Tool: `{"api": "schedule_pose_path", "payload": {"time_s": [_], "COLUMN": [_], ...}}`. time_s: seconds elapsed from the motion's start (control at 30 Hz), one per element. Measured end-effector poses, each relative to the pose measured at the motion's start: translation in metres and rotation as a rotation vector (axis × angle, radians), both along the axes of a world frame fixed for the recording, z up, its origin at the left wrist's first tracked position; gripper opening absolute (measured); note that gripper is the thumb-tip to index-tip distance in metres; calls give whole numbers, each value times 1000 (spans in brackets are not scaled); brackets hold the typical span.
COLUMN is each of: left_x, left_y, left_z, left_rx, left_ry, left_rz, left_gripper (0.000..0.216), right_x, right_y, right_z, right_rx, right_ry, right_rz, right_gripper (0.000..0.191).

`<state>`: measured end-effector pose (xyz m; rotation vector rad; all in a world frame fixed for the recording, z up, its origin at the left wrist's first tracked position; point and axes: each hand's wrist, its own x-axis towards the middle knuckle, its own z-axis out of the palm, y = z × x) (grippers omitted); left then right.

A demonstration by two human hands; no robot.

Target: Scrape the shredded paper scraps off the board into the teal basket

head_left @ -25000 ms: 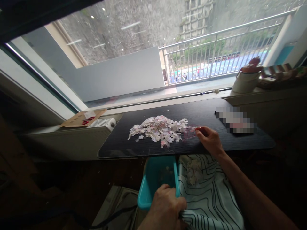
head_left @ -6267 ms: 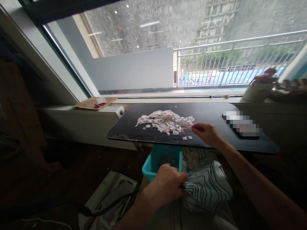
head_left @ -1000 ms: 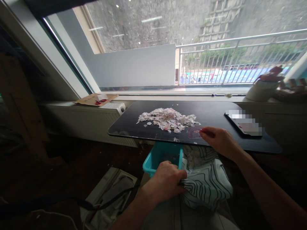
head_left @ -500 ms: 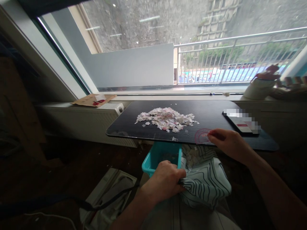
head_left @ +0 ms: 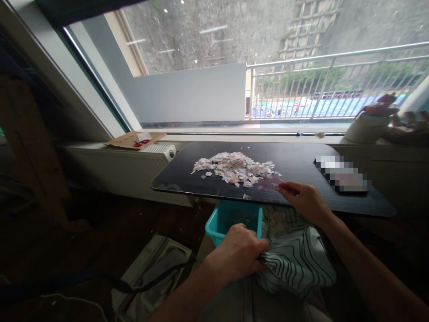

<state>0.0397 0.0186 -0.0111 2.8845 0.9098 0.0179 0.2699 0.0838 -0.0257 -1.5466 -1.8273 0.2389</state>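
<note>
My right hand [head_left: 308, 201] is closed in a pinch on a clear protractor [head_left: 270, 184] with pink markings, held low over the table's front edge. Just to the left of the protractor lies a heap of small torn paper pieces [head_left: 234, 166], white and pinkish. Below the edge, my left hand [head_left: 239, 248] is closed on the gathered edge of a striped cloth bag [head_left: 301, 259]. It also lies against the rim of a turquoise plastic bin [head_left: 214, 228]; whether it grips that rim too is unclear. Paper bits [head_left: 276, 221] show inside the bag's mouth.
The black tabletop [head_left: 295, 158] carries a dark phone-like slab [head_left: 342, 174], partly pixelated, on the right. A brown envelope [head_left: 125, 139] with red-handled scissors [head_left: 141, 143] rests on the radiator [head_left: 134, 172] at left. A pale bag [head_left: 368, 125] stands by the window at right.
My right hand has moved left with the protractor, bringing it close to the paper heap. My left hand keeps its grip, and the whole view has shifted slightly.
</note>
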Motion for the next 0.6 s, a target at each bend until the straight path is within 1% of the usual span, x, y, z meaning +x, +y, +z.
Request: {"api": "schedule_pose_path", "payload": {"time_s": [0.1, 0.17, 0.27, 0.43, 0.6], "left_x": [4, 6, 7, 6, 6], "left_y": [0, 1, 2, 4, 4], "left_z": [1, 2, 2, 0, 0], "left_rx": [18, 26, 26, 36, 35], "left_ry": [14, 22, 25, 32, 38], "left_rz": [-22, -28, -31, -48, -52], "left_gripper": [26, 25, 25, 25, 26], "right_x": [-2, -4, -8, -19, -26], "right_y": [-1, 1, 3, -2, 2], "right_z": [-4, -3, -2, 1, 4], "right_rx": [-27, -2, 23, -30, -22], "right_ry": [39, 55, 19, -8, 11], "right_rz": [78, 63, 47, 151, 157], "right_gripper": [29, 29, 29, 30, 31]}}
